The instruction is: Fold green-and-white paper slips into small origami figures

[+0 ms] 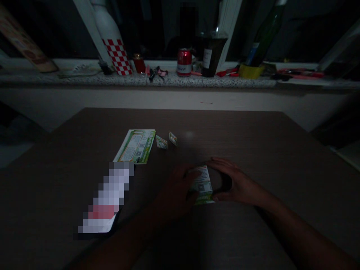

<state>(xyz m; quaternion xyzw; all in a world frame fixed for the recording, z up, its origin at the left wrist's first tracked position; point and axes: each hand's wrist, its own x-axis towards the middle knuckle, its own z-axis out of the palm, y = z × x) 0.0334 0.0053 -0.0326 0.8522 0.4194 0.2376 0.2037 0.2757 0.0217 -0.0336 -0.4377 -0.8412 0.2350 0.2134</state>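
Observation:
A small green-and-white printed paper [203, 184] lies on the dark wooden table [253, 142] just in front of me. My left hand [176, 187] presses on its left side with curled fingers. My right hand [234, 182] cups its right edge, fingers bent around the paper's top and thumb at its lower corner. A larger green-and-white printed sheet [136, 146] lies flat to the upper left. Two small folded paper pieces [161, 142] [173, 138] sit beside that sheet.
A blurred-out flat object [105, 200] lies at the left of the table. Behind, a stone sill [168, 79] carries a red-checked white bottle [112, 41], a red can [184, 62], a dark jar [212, 52], a green bottle [264, 33] and small tools.

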